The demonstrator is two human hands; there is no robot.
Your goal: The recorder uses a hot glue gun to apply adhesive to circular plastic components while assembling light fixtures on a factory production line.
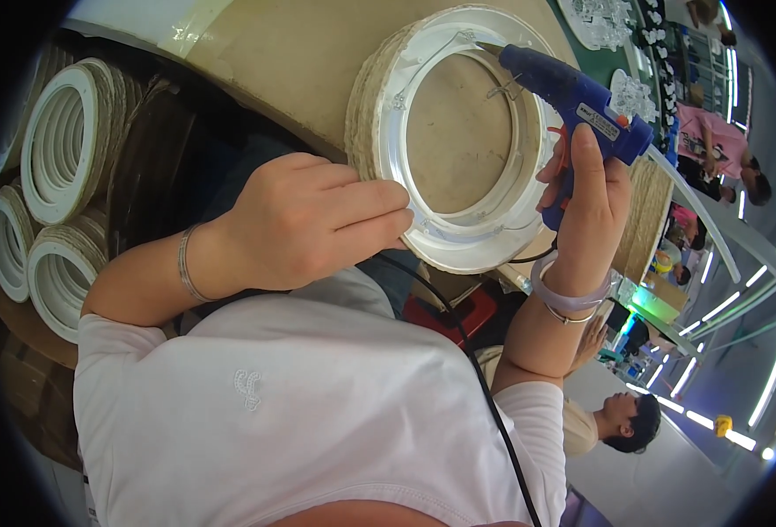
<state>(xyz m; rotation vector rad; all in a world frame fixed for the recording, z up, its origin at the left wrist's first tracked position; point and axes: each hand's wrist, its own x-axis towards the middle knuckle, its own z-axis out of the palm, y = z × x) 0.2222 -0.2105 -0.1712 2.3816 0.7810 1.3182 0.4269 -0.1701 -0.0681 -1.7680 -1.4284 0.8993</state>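
Observation:
My left hand (pixel 313 220) grips the near rim of a white plastic ring (pixel 406 132) whose outer wall is wrapped in tan rope, holding it on edge over a brown table (pixel 291 61). My right hand (pixel 586 198) is closed on the handle of a blue hot glue gun (pixel 577 92). The gun's nozzle points left and touches the ring's upper inner rim. A thin glue string hangs near the nozzle. A black cord (pixel 476 369) runs from the gun down across my white shirt.
Several finished rope-wrapped white rings (pixel 58 140) are stacked at the left. More rope-wrapped pieces (pixel 643 220) stand right of the gun. Clear plastic parts (pixel 603 22) lie on a green surface at the top right. Other people sit at the right, one (pixel 621 422) below and one in pink (pixel 713 145) farther off.

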